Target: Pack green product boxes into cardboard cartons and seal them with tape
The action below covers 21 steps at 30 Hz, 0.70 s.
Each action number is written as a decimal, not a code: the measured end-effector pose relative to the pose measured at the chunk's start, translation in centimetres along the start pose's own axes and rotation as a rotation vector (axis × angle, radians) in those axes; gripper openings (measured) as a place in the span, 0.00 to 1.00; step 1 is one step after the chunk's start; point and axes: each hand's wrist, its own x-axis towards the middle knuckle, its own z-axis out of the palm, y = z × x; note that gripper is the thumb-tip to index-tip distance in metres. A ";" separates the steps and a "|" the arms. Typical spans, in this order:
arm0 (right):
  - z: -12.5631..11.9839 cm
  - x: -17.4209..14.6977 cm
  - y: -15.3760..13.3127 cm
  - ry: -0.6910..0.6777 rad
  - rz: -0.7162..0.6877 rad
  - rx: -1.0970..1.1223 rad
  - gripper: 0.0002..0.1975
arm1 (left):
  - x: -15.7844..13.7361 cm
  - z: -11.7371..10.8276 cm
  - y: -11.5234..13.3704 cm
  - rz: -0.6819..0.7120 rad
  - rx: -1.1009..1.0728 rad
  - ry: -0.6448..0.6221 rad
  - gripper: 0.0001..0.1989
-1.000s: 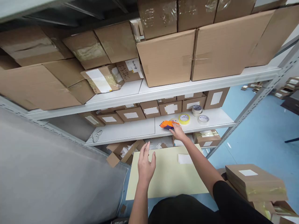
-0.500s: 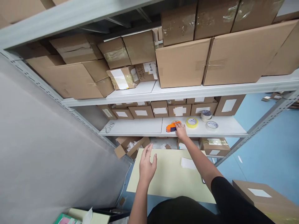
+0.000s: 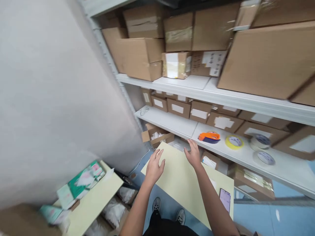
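Observation:
My left hand (image 3: 155,167) hovers over the pale yellow table (image 3: 176,180), fingers apart and holding nothing. Above the table's far side is my right hand (image 3: 193,154), also open with nothing in it. Just beyond it, on the white shelf (image 3: 169,123), lies an orange and dark blue tape dispenser (image 3: 209,137), apart from my fingers. A yellow tape roll (image 3: 234,142) rests to its right, followed by white tape rolls (image 3: 264,157). A phone (image 3: 224,200) lies at the table's right edge, beside my right forearm.
Labelled cardboard boxes (image 3: 180,108) line the back of the shelf, and larger cartons (image 3: 268,59) fill the one above. At left, a second table (image 3: 91,203) carries green and white packets (image 3: 83,180). An open carton (image 3: 157,135) stands under the shelf by the grey wall (image 3: 61,82).
My right hand has let go of the tape dispenser, leaving it on the shelf, and drawn back over the table. The view has swung left and down, bringing the side table into sight.

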 end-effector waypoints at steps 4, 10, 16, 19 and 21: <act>5.7 -1.2 -4.2 -0.137 -0.011 0.111 0.28 | -3.2 -2.6 -3.9 -0.152 0.038 0.068 0.26; 14.6 -4.1 -12.7 -0.372 -0.030 0.261 0.27 | -10.4 -8.6 -11.1 -0.380 0.067 0.221 0.25; 24.8 -9.2 -22.9 -0.587 -0.054 0.403 0.26 | -19.1 -16.1 -18.3 -0.545 0.103 0.358 0.25; 30.0 -12.4 -28.4 -0.686 -0.099 0.444 0.26 | -24.1 -20.4 -21.9 -0.653 0.121 0.443 0.25; 33.1 -14.6 -31.9 -0.750 -0.142 0.466 0.26 | -27.6 -22.9 -24.2 -0.715 0.133 0.494 0.25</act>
